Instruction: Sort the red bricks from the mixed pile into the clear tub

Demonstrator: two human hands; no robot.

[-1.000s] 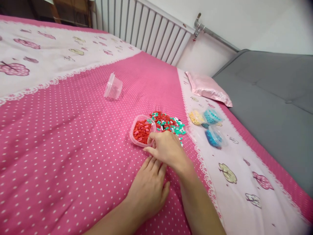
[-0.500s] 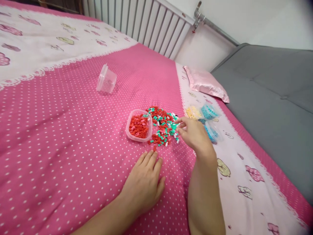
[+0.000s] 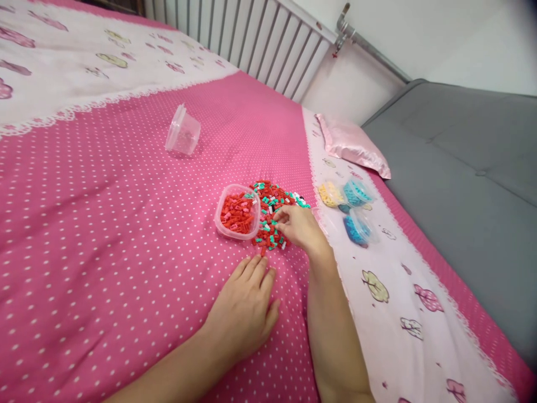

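Note:
A heap of small red, teal and white pieces (image 3: 272,210) lies on the pink dotted bedspread (image 3: 126,224). Left of the heap stands a clear plastic tub of red pieces (image 3: 237,212). My right hand (image 3: 300,226) rests on the heap's right side with its fingers curled and pinched among the pieces; what they hold is too small to see. My left hand (image 3: 245,305) lies flat on the bedspread just in front of the heap, fingers stretched out and holding nothing.
An empty clear tub (image 3: 183,130) lies tipped on its side farther back. Tubs of yellow (image 3: 330,193), light blue (image 3: 358,191) and darker blue (image 3: 356,229) pieces sit to the right. A pink pillow (image 3: 352,145), a radiator (image 3: 251,39) and a grey sofa (image 3: 461,168) border the bed.
My right hand went from the red tub out to the heap's right edge, then back left onto the heap. My left hand stayed flat in place.

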